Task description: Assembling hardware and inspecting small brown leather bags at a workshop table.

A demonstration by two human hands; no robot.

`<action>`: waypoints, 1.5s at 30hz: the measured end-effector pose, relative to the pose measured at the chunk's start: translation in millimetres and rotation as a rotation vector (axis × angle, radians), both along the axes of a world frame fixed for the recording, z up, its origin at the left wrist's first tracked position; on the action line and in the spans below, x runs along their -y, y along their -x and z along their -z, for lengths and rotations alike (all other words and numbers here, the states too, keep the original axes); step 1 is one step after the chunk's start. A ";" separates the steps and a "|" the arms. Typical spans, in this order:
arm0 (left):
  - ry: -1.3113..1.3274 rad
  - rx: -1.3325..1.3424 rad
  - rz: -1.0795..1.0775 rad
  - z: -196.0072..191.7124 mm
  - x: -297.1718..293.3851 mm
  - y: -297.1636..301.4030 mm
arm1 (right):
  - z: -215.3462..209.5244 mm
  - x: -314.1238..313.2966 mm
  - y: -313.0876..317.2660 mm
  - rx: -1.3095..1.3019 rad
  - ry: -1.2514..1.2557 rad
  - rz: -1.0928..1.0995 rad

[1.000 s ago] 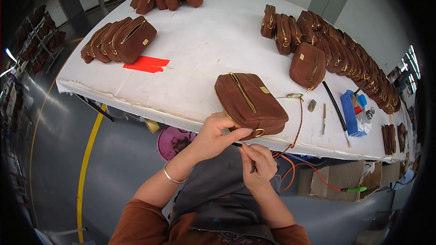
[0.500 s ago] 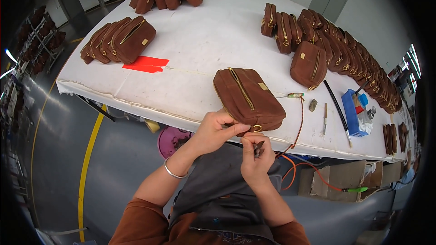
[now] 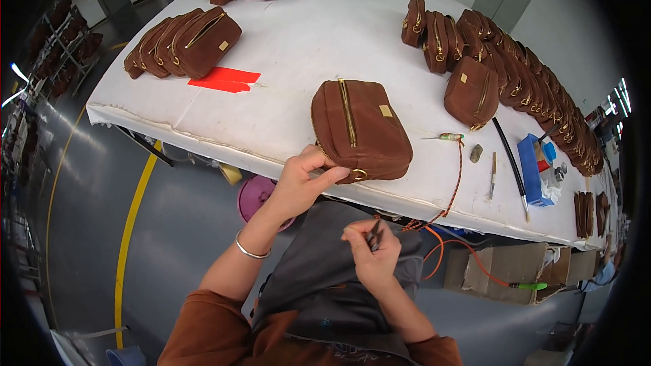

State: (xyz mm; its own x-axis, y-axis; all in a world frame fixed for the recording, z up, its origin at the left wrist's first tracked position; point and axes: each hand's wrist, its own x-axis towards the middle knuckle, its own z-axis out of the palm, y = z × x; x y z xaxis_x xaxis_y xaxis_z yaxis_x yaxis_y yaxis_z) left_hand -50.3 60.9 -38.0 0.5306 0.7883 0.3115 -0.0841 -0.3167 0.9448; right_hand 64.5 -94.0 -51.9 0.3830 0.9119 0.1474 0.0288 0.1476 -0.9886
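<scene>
My left hand (image 3: pixel 300 181) grips the lower left corner of a brown leather pouch (image 3: pixel 376 139) at the table's front edge. The thumb lies beside a gold ring at its end. A gold zip runs along the pouch's front, and a small pale patch sits near its upper right. Below and apart from the pouch, my right hand (image 3: pixel 374 257) is closed in front of my dark apron. Small dark thread snips (image 3: pixel 373 232) stick up out of its fingers; most of the tool is hidden in the palm.
Similar pouches stand in rows (image 3: pixel 505 71) at right and in a group (image 3: pixel 193 41) at left, by red strips (image 3: pixel 226 80). A green-handled awl (image 3: pixel 451 137) on a cord, a stone-like lump (image 3: pixel 476 153), a black-handled brush (image 3: pixel 512 168) and a blue box (image 3: pixel 532 173) lie right.
My right hand with the snips has drawn away from the pouch's end, down and slightly left. My left hand and the pouch have shifted a little up and left. The view has tilted slightly.
</scene>
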 end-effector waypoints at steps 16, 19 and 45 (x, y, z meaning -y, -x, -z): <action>0.168 0.228 -0.021 -33.9 -5.1 21.1 | -36.6 -28.2 -35.8 0.055 -0.010 0.193; 0.146 0.253 -0.005 -45.8 -5.0 17.6 | -48.7 -40.1 -48.2 0.048 -0.109 0.290; 0.223 0.079 0.389 -20.3 20.6 -13.1 | -21.1 -72.3 -35.3 -0.041 -0.325 0.558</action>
State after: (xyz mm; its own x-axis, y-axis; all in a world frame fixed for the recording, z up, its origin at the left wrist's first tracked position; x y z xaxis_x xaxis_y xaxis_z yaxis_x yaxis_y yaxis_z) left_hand -37.2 40.3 -17.7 0.7817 0.5878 0.2084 -0.2312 -0.0373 0.9722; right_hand 99.8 -21.7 -30.7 0.7976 0.4856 0.3579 0.1513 0.4133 -0.8979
